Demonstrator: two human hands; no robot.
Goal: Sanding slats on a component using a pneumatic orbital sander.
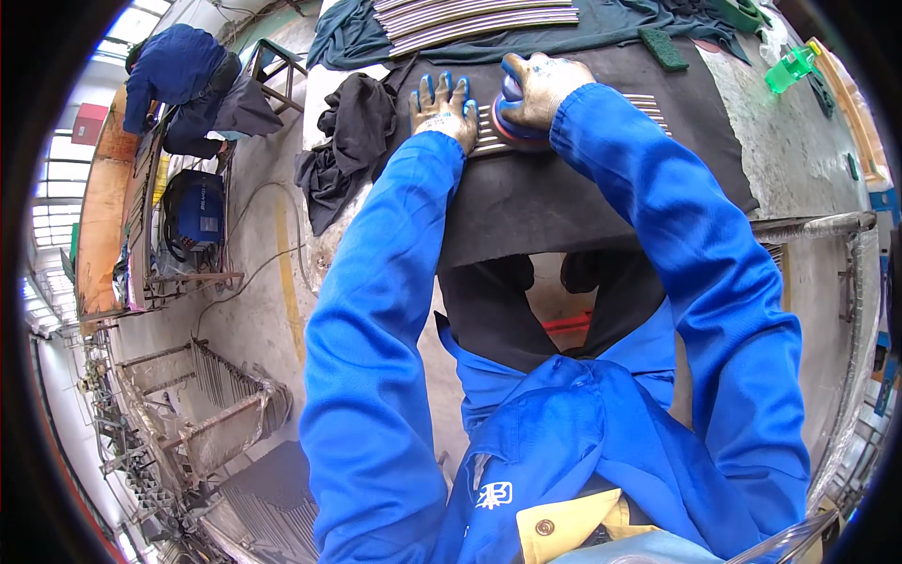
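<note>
Both my hands wear light work gloves with blue-stained fingers. A row of slim, pale metal strips lies crosswise on the black mat. My left hand rests flat at the left end of the strips, its fingers spread and holding nothing. Wrapped over a round blue sanding tool, my right hand presses it down on the strips just right of the left hand. The tool's underside is hidden, and my right forearm covers part of the strips.
A stack of similar strips lies on dark green cloth at the far edge. Crumpled black cloth sits left, a green scouring pad and green bottle right. Another person bends over a bench at far left.
</note>
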